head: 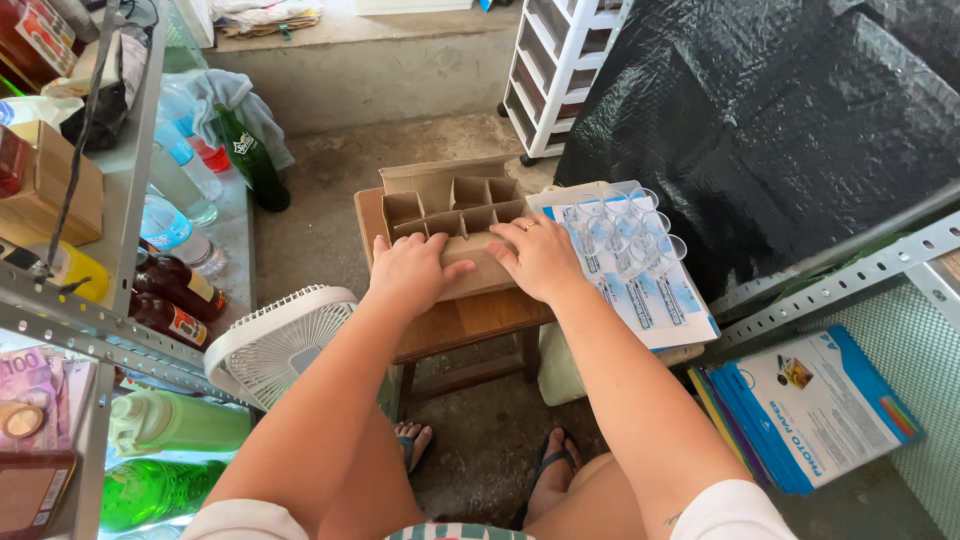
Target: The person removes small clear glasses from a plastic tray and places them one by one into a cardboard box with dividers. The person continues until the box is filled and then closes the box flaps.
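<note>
Middle of the frame, I've got my left hand (pixel 408 272) and right hand (pixel 541 259) both pressed flat, fingers spread, on the cardboard divider box (pixel 452 215) atop the small wooden stool (pixel 455 322).

view: single head camera, steep downward look
facing: forward over both hands (pixel 480 265)
range: close, arm's length
overlap: no second view

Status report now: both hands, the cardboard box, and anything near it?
Left hand and right hand flat on cardboard divider box. Box on wooden stool. Clear cups beside right hand.
</note>
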